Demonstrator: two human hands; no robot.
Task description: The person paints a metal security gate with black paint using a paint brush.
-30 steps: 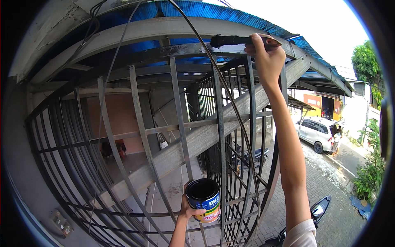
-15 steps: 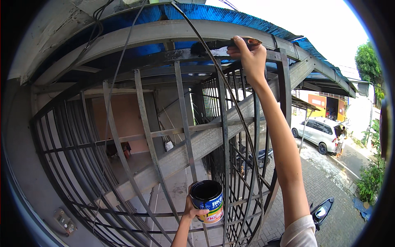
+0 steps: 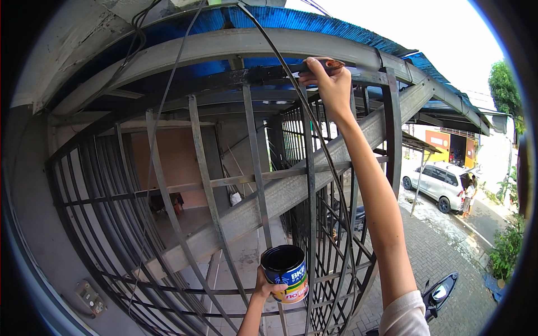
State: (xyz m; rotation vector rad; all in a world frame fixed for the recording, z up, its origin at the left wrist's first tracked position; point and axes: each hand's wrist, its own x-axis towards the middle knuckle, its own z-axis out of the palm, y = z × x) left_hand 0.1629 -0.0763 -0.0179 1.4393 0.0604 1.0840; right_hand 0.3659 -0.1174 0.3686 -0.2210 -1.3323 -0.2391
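Head view: the grille (image 3: 257,159) spans the middle; a beam (image 3: 314,45) curves above its top rail (image 3: 367,77). A cable (image 3: 330,162) slants in front. Low, before the grille, the left hand (image 3: 267,287) grips the can (image 3: 290,280), open rim (image 3: 283,271) upward. Well above, across open room, the right hand (image 3: 330,89) is closed around the brush (image 3: 333,64) at the rail, by the cable.

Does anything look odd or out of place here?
Yes: a long dark strip slants across the front of the grille, out of line with its bars, so it looks stray. No spill is evident.
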